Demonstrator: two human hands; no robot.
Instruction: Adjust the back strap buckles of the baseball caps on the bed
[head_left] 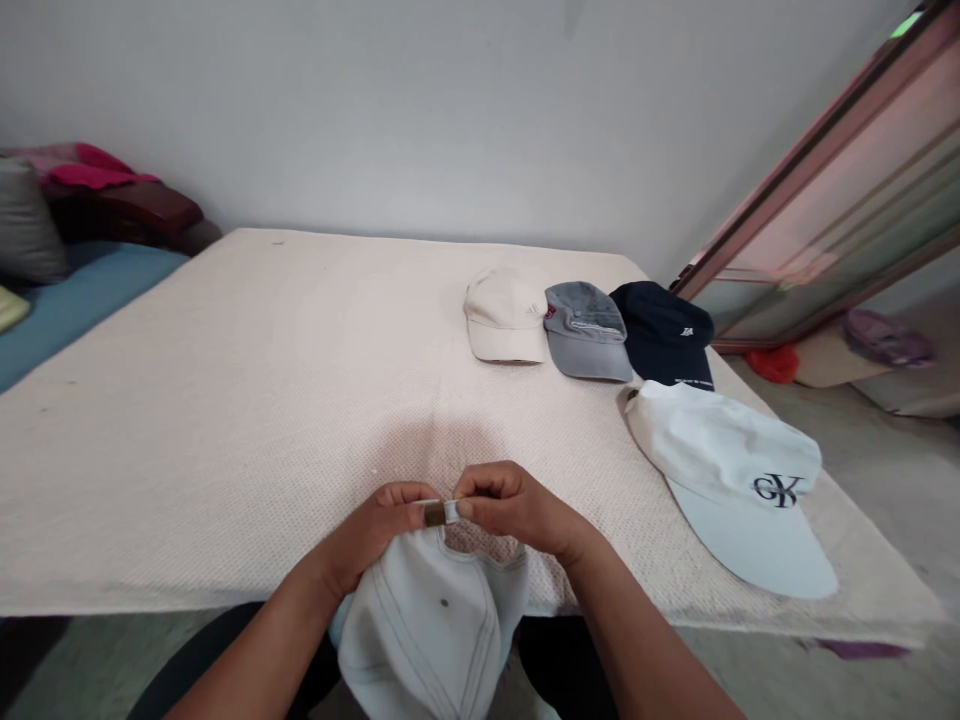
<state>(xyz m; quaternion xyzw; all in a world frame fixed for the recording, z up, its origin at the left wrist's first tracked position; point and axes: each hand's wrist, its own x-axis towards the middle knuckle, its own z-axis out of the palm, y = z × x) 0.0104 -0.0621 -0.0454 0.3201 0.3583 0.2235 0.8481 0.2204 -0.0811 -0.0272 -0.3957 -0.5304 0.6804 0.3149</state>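
A pale, near-white baseball cap (424, 620) is held at the table's near edge, its back opening turned away from me. My left hand (379, 525) is closed on the cap's strap beside a brass-coloured buckle (434, 514). Thumb and fingers of my right hand (517, 508) pinch the short white strap end (451, 511) just right of that buckle. The strap runs across the top of the cap's back opening. Most of the brim is hidden beneath the crown.
A white table cover (247, 420) spreads ahead. Toward the right lie a cream cap (504, 315), a grey cap (589, 330), a navy cap (664, 325) and, nearer, a white cap with dark letters (735, 480). A wall (420, 120) stands behind; a blue-covered seat (97, 290) is left.
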